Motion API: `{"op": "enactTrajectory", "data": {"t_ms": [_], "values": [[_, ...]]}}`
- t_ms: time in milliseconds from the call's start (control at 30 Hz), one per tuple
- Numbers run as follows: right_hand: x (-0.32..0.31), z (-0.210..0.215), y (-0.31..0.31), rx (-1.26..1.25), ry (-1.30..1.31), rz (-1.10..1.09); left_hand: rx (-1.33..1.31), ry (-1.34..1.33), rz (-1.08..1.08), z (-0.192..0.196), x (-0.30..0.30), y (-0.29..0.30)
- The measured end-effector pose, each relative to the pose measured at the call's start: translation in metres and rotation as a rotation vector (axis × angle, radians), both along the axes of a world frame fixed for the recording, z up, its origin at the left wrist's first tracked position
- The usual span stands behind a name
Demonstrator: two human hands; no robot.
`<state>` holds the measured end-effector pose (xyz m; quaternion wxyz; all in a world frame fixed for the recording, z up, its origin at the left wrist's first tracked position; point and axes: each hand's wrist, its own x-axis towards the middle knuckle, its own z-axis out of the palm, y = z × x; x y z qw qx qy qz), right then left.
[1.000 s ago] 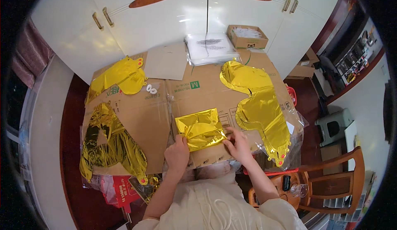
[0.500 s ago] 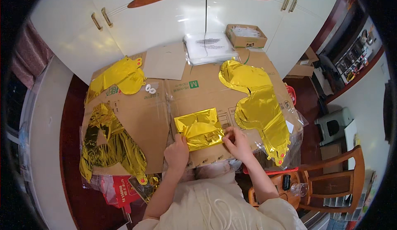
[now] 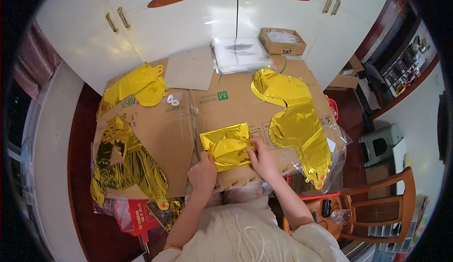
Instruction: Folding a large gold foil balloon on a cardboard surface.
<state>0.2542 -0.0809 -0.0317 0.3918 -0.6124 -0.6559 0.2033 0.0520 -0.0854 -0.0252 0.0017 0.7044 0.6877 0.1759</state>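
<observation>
A gold foil balloon point(image 3: 225, 141), folded into a flat rectangle, lies on the cardboard in front of me. My left hand point(image 3: 203, 171) is closed at its lower left corner, the fingertips gripping the edge. At the right edge, the thumb and fingers of my right hand point(image 3: 262, 160) pinch the foil, the thumb on top. Unfolded flat gold foil balloons lie around it: an A-shaped one point(image 3: 123, 165) at the left, another balloon point(image 3: 137, 86) at the far left, and a long curvy one point(image 3: 297, 116) at the right.
Cardboard point(image 3: 170, 134) covers the table. White ring-shaped pieces point(image 3: 173, 100) lie left of centre. At the back stand a stack of clear plastic bags point(image 3: 239, 57) and a small open carton point(image 3: 285, 45). A wooden chair point(image 3: 401, 205) stands at the right.
My right hand has shifted up and slightly left along the right edge of the folded balloon, with the thumb now lying over the foil. My left hand has stayed nearly in place.
</observation>
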Motion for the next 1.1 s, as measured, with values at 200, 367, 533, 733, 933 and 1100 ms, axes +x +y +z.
{"op": "enactTrajectory", "data": {"t_ms": [200,367,533,733,933,1100], "values": [[-0.009,-0.008,-0.001,0.130,-0.447,-0.110,-0.018,0.010,0.015,0.004,0.003,0.001],[-0.006,-0.008,0.001,0.134,-0.512,-0.071,-0.030,0.014,0.030,0.002,0.002,0.003],[-0.008,-0.004,0.002,0.168,-0.545,-0.061,-0.034,0.013,0.052,0.003,0.003,0.005],[-0.012,-0.003,0.001,0.143,-0.697,-0.077,-0.065,-0.023,0.089,0.003,0.004,0.005],[-0.014,-0.002,0.001,0.159,-0.735,-0.064,-0.229,0.036,0.141,0.028,0.003,0.005],[-0.017,0.000,0.000,0.146,-0.765,-0.048,0.146,0.169,-0.354,0.019,0.012,-0.032]]}}
